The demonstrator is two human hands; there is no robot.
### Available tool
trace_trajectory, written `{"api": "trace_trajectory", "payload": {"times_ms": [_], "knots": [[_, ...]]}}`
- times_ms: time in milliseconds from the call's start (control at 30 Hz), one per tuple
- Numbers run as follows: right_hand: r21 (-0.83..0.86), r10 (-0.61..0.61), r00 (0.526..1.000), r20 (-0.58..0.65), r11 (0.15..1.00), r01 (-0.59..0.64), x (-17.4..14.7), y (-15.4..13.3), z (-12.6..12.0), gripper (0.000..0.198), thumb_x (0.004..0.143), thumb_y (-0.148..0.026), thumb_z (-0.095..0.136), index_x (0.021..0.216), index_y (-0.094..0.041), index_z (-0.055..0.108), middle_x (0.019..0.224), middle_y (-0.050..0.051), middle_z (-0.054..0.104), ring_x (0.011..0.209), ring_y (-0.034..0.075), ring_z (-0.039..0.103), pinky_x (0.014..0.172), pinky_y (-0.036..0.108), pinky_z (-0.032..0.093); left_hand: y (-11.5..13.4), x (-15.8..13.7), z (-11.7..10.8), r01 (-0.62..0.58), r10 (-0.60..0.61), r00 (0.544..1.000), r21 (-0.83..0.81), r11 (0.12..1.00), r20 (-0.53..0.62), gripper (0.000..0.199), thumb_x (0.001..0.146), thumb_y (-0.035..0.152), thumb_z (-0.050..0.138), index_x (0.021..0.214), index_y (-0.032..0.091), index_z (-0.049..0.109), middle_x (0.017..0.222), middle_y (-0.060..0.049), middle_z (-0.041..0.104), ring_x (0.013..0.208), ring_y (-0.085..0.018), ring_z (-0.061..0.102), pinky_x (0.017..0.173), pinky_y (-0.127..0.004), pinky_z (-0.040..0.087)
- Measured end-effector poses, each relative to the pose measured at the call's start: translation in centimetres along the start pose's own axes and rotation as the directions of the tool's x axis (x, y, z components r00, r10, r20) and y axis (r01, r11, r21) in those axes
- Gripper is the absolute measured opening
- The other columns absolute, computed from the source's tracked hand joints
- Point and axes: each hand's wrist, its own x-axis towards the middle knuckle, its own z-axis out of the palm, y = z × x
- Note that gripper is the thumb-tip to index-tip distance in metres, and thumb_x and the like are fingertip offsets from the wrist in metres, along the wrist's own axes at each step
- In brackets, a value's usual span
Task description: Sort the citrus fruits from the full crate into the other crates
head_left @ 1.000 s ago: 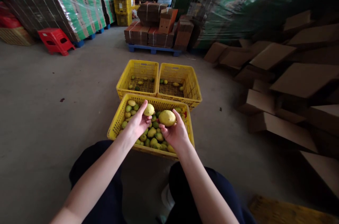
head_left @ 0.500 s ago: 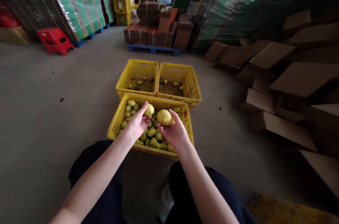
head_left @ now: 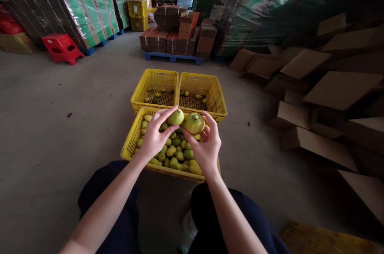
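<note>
Soft, even daylight fills the scene; the brightest area is the open background at top centre, slightly overexposed. The concrete floor (head_left: 60, 134) is evenly lit, with only faint shadows under the 3 yellow crates (head_left: 180, 98). Glare streaks the plastic-wrapped stacks (head_left: 87, 2) at upper left. The wrapped pallet (head_left: 270, 2) and cardboard boxes (head_left: 330, 86) at right appear darker and smeared. Wide-angle distortion bends lines toward the edges; the centre stays sharp.
</note>
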Motion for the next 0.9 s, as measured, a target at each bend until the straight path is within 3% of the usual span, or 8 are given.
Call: {"api": "trace_trajectory", "payload": {"times_ms": [133,300,433,533,667,800,900], "knots": [[-0.188,-0.296,0.950,-0.101,0.943,0.274,0.2,0.2,-0.1,0.054,0.062,-0.017,0.082,0.108,-0.029,0.057,0.115,0.001,0.062,0.104,0.020,0.064,0.092,0.035,0.054,-1.0,-0.1,-0.3,-0.122,0.112,0.990,0.120,0.985,0.089,0.044,0.074,0.014,0.077,0.115,0.029,0.072,0.119,-0.006,0.065,0.119,-0.022,0.056,0.107,-0.032,0.042],[-0.253,-0.352,0.934,-0.068,0.911,0.325,0.6,0.6,-0.6,0.053,0.063,-0.023,0.082,0.109,-0.028,0.056,0.115,0.003,0.062,0.104,0.023,0.065,0.090,0.042,0.055,-2.7,0.2,-1.4,-0.377,0.311,0.917,0.294,0.878,0.248,0.050,0.084,0.023,0.070,0.132,0.034,0.060,0.124,-0.007,0.061,0.116,-0.022,0.057,0.103,-0.038,0.048],[-0.259,-0.341,0.939,-0.051,0.912,0.318,0.6,0.7,-0.7,0.052,0.064,-0.024,0.082,0.108,-0.029,0.056,0.115,0.003,0.063,0.103,0.023,0.066,0.090,0.043,0.055,-2.8,0.2,-1.7,-0.411,0.332,0.904,0.335,0.848,0.269,0.049,0.085,0.026,0.069,0.132,0.035,0.060,0.123,-0.006,0.061,0.114,-0.021,0.058,0.101,-0.036,0.049],[-0.234,-0.326,0.945,-0.037,0.922,0.309,0.6,0.7,-0.7,0.051,0.064,-0.025,0.083,0.108,-0.029,0.056,0.111,0.002,0.065,0.100,0.022,0.067,0.090,0.043,0.055,-2.6,0.2,-1.4,-0.341,0.279,0.931,0.284,0.896,0.236,0.051,0.084,0.028,0.071,0.133,0.032,0.059,0.127,-0.007,0.061,0.117,-0.022,0.058,0.102,-0.036,0.049],[-0.218,-0.286,0.958,-0.013,0.936,0.276,0.9,0.5,-1.2,0.054,0.063,-0.027,0.083,0.112,-0.029,0.060,0.113,0.005,0.065,0.110,0.025,0.063,0.088,0.044,0.056,-2.1,0.4,-1.3,-0.100,0.087,0.984,0.081,0.992,0.154,0.048,0.078,0.029,0.077,0.123,0.024,0.062,0.123,-0.010,0.066,0.113,-0.023,0.063,0.098,-0.035,0.052],[-0.157,-0.184,0.982,0.044,0.970,0.188,1.2,0.1,-1.7,0.057,0.062,-0.027,0.085,0.116,-0.029,0.065,0.117,0.006,0.066,0.115,0.027,0.061,0.091,0.046,0.056,-1.7,0.8,-1.8,0.167,-0.151,0.974,-0.084,0.982,0.168,0.045,0.075,0.027,0.078,0.118,0.021,0.066,0.124,-0.010,0.067,0.114,-0.025,0.063,0.099,-0.036,0.050],[-0.076,-0.114,0.993,0.041,0.990,0.117,1.2,-0.1,-1.6,0.054,0.064,-0.027,0.084,0.115,-0.029,0.067,0.117,0.004,0.069,0.108,0.027,0.066,0.093,0.047,0.055,-1.7,1.0,-2.1,0.263,-0.237,0.960,-0.193,0.945,0.146,0.043,0.075,0.024,0.077,0.117,0.024,0.069,0.123,-0.007,0.068,0.117,-0.025,0.061,0.101,-0.037,0.049]]}}
